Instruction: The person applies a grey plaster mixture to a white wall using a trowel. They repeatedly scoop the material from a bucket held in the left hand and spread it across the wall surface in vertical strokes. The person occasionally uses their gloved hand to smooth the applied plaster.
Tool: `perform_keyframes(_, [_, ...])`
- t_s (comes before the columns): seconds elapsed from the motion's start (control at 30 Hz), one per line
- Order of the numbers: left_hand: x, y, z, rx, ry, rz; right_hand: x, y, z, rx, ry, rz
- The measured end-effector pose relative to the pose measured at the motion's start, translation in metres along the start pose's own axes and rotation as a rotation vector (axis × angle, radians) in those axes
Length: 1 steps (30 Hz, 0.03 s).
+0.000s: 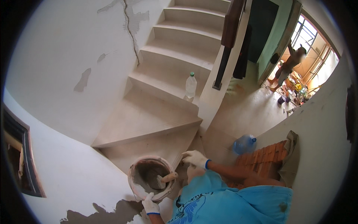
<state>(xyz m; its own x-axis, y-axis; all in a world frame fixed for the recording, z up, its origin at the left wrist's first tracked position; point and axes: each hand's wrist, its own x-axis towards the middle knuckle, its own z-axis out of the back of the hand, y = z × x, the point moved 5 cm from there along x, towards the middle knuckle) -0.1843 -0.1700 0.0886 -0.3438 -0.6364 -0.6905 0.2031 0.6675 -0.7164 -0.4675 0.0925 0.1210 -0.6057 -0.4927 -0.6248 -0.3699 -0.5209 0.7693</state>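
A round bucket (133,178), its rim crusted with pale plaster, is near the lower middle at the foot of the stairs. Wet grey mortar (147,173) coats its inside. A trowel (170,177) with a thick light handle leans in it, its blade partly hidden. My left hand (150,205), in a white glove, grips the bucket's near rim. My right hand (195,159), in a white glove with a blue cuff, hovers or rests by my knee, right of the bucket. Its fingers are loosely apart, and I see nothing in them.
Pale stairs (171,76) climb ahead; a clear bottle (191,86) stands on one step. Left, the white wall (63,86) has a crack and grey patches. Right are a blue water jug (244,145) and stacked bricks (261,162). A person (291,63) stands beyond the doorway.
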Motion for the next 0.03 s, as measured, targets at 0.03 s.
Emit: perform_keyframes(0.03, [-0.0036,-0.0048,-0.0051,-0.002,-0.014,0.005,-0.0030,-0.0012,0.0195,-0.056,-0.021,-0.064])
